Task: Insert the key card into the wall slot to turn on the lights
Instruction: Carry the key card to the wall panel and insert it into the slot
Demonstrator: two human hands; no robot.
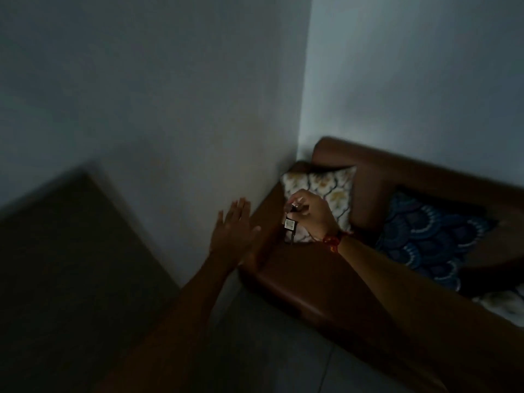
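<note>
The room is dark and the view is blurred. My right hand [312, 214] pinches a small key card tag [289, 224] on a ring, so the tag dangles below my fingers in front of the sofa's corner. A red band sits on that wrist. My left hand [234, 231] is held out flat with fingers apart, empty, close to the grey wall [170, 109]. No wall slot shows anywhere in the view.
A brown leather sofa [297, 279] fills the room's corner at the right, with a pale patterned cushion [334, 188] and a dark blue patterned cushion [431, 239] on it. A dark wooden surface [65, 265] stands at lower left. Grey floor tiles [269, 350] lie below.
</note>
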